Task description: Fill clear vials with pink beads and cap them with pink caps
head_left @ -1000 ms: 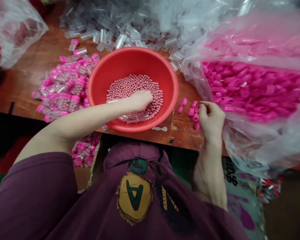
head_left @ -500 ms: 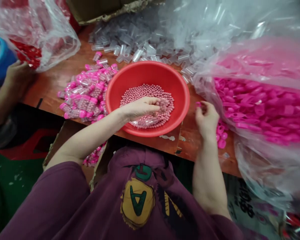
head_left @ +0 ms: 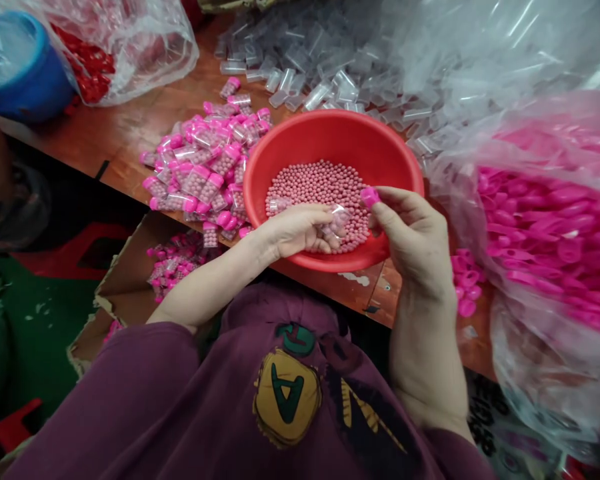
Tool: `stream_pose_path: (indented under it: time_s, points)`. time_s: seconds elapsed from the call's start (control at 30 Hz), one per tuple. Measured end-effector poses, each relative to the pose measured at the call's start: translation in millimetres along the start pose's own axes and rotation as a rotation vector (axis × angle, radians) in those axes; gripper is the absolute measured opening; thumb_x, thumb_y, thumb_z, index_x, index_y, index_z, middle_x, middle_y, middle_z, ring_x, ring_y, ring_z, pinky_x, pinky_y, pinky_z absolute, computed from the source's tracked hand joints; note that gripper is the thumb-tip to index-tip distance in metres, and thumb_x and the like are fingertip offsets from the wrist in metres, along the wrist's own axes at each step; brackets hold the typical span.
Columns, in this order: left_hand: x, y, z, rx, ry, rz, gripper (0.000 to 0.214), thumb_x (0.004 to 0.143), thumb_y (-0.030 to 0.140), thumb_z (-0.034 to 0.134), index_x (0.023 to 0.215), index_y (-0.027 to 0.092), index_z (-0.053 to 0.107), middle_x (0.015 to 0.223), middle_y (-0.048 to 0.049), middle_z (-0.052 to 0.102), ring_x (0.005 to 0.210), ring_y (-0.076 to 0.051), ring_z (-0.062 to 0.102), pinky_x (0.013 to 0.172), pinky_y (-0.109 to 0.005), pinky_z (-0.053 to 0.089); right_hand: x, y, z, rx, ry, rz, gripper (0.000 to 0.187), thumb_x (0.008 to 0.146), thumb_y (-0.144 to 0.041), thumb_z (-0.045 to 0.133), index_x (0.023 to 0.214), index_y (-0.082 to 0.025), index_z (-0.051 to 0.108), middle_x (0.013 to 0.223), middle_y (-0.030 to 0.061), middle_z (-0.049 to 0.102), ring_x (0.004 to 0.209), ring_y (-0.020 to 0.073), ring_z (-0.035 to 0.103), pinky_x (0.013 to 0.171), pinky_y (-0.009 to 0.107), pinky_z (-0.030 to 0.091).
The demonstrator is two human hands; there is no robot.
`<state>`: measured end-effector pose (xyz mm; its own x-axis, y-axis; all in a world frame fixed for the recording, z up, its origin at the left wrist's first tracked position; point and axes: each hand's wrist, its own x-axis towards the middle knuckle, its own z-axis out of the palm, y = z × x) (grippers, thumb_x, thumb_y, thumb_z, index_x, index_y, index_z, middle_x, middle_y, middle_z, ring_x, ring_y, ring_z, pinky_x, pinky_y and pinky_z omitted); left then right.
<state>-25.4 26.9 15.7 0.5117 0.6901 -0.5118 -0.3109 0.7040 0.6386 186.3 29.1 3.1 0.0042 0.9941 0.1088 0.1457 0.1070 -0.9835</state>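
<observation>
My left hand (head_left: 297, 230) holds a clear plastic tube (head_left: 338, 221) low over the pink beads (head_left: 320, 193) in a red plastic basin (head_left: 333, 130). My right hand (head_left: 413, 240) pinches a pink cap (head_left: 370, 197) between thumb and fingers, just above the basin's right rim. The cap sits close to the tube, not on it. Another clear tube (head_left: 279, 205) lies on the beads. Several capped tubes filled with pink beads (head_left: 203, 177) are heaped to the left of the basin.
Empty clear tubes (head_left: 305, 80) cover the wooden table (head_left: 70, 140) behind the basin. A plastic bag of pink caps (head_left: 545, 233) bulges at right, with loose caps (head_left: 465, 283) beside it. A cardboard box (head_left: 125, 293) holds filled tubes below the table edge. A blue container (head_left: 23, 70) stands at far left.
My right hand has moved from the table up to the basin rim, with a pink cap in its fingers. My left hand has raised a tube from the beads. The view has shifted.
</observation>
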Motion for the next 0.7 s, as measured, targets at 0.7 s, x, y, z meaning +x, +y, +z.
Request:
stream_pose_path:
  time_s: [0.7]
  points:
    - [6.2,-5.4,7.4,-0.018,0.052,0.154,0.026,0.106,0.02,0.05,0.123,0.017,0.07,0.122,-0.0136,0.083,0.114,-0.023,0.077,0.106,-0.04,0.062,-4.7,-14.5,10.6,-0.33,0.04,-0.274,0.023,0.106,-0.046,0.075,0.122,-0.033,0.085,0.12,0.0057,0.084,0.113,0.0285,0.08,0.111,0.055,0.065]
